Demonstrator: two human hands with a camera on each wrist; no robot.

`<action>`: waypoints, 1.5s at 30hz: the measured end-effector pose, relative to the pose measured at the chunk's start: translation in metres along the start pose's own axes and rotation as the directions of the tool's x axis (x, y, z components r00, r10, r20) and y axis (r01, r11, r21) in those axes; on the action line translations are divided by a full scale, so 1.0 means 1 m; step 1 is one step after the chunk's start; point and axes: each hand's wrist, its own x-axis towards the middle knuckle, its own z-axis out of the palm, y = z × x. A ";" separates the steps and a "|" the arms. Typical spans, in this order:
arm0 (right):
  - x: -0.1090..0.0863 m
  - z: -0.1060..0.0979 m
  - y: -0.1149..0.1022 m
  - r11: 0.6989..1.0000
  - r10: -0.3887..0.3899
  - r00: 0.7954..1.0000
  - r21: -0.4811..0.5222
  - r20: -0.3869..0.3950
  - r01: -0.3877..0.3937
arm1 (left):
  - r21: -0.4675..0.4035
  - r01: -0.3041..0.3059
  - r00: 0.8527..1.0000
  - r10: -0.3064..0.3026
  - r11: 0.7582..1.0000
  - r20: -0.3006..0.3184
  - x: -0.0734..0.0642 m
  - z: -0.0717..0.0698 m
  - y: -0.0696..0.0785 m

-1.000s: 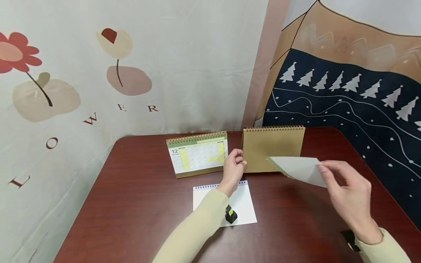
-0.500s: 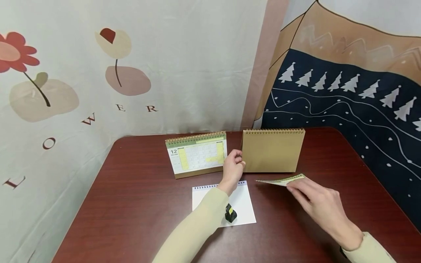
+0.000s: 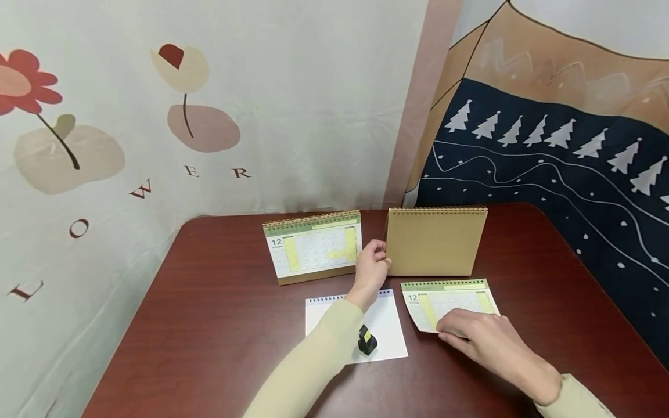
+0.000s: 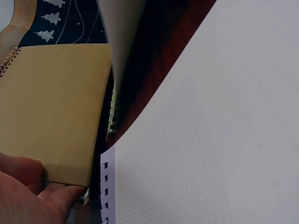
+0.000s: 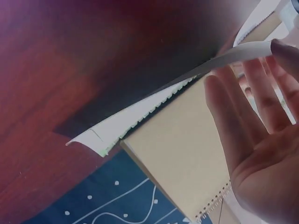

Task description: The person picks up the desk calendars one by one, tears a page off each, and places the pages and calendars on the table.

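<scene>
My left hand (image 3: 372, 267) grips the lower left corner of a brown kraft desk calendar stand (image 3: 436, 241), which stands upright at the back of the table. In the left wrist view the thumb and fingers (image 4: 28, 196) pinch that same corner of the stand (image 4: 51, 107). A loose green calendar page (image 3: 449, 296) marked 12 lies face up just in front of the stand. My right hand (image 3: 478, 337) lies over the page's near right part. In the right wrist view the page (image 5: 140, 116) curls up off the table to a fingertip (image 5: 285, 51) and looks pinched there.
A second desk calendar (image 3: 313, 247) with a green header stands left of the kraft stand. A white torn spiral sheet (image 3: 384, 322) lies under my left forearm on the dark red table (image 3: 219, 302). Printed cloth hangs close behind the table and to its right.
My right hand has brought the loose page down from the air, turned it printed side up and laid it in front of the stand. The left hand has stayed on the stand's corner.
</scene>
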 end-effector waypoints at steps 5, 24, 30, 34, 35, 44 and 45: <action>-0.002 0.006 0.000 0.998 -0.052 0.998 0.035 0.047 0.051 | 0.008 0.007 1.000 -0.007 1.000 0.004 0.000 -0.001 0.000; 0.000 0.006 -0.001 0.997 -0.073 0.990 -0.008 0.118 0.075 | 0.002 0.034 0.999 -0.034 0.999 0.004 0.001 -0.002 -0.001; 0.003 0.000 0.001 0.999 0.003 0.995 -0.052 0.096 0.002 | 0.011 0.042 0.999 -0.042 0.999 -0.004 0.002 -0.003 -0.001; 0.006 -0.005 0.004 0.994 0.076 0.995 -0.080 0.069 -0.070 | 0.020 0.050 0.999 -0.050 0.999 -0.004 0.002 -0.003 -0.001; 0.006 -0.007 0.004 0.993 0.094 0.994 -0.083 0.057 -0.089 | 0.020 0.050 0.999 -0.050 0.999 -0.002 0.002 -0.003 -0.001; 0.011 -0.019 0.014 0.982 0.177 0.979 -0.050 -0.101 -0.182 | 0.001 0.003 0.999 -0.003 1.000 0.032 -0.008 -0.005 0.008; 0.012 -0.020 0.015 0.981 0.180 0.976 -0.045 -0.121 -0.186 | 0.009 -0.008 0.999 0.008 1.000 0.039 -0.011 -0.006 0.009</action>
